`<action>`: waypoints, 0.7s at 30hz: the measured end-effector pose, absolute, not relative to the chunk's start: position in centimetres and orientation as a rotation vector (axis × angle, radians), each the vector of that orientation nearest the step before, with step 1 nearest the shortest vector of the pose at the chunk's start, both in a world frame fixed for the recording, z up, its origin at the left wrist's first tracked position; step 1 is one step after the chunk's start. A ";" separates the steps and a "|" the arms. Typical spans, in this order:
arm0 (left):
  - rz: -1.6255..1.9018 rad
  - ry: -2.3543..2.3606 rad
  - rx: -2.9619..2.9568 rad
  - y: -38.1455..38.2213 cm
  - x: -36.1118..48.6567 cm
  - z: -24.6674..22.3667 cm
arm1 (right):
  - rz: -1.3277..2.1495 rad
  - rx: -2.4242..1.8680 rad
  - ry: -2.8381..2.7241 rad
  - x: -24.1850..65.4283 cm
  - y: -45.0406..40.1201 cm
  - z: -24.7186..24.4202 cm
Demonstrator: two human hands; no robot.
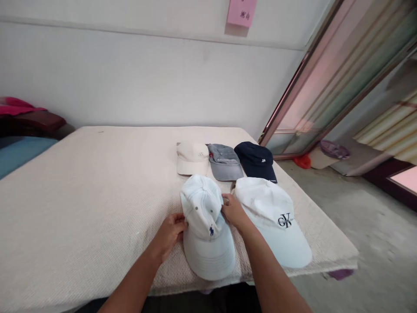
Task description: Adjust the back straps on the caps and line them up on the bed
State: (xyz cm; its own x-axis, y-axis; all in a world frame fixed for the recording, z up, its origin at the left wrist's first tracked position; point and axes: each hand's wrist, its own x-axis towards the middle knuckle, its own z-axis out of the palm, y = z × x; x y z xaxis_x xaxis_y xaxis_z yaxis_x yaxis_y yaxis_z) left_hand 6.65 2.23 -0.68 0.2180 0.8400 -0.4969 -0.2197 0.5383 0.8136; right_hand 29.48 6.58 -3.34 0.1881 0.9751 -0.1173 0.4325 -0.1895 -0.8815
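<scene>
Between my two hands is a pale blue baseball cap [208,230] with a small dark blue emblem, its brim pointing toward me. My left hand [170,234] pinches its left edge, and my right hand [233,211] grips its right edge, the fingertips partly hidden. Just right of it lies a larger white cap [265,204] with black letters and a pale blue brim, partly behind my right forearm. Farther back sit a cream cap [193,156], a grey cap [224,161] and a navy cap [256,158] in a row.
The caps rest on a cream textured cover [97,208] with its front edge close to me. A white wall [146,78] with a pink note [241,13] stands behind. Sliding glass doors [312,95] and a bin [325,154] are to the right.
</scene>
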 end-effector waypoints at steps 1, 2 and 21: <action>0.833 1.145 0.676 2.2 6.8 -0.8 | 0.919 -1.774 -1.333 29.5 6.5 -3.2; 0.851 1.168 0.679 2.2 7.0 -1.0 | 0.885 -1.811 -1.325 29.4 6.5 -3.0; 0.732 1.342 1.029 2.0 7.1 -1.7 | 0.506 -2.049 -1.558 28.3 5.5 -1.7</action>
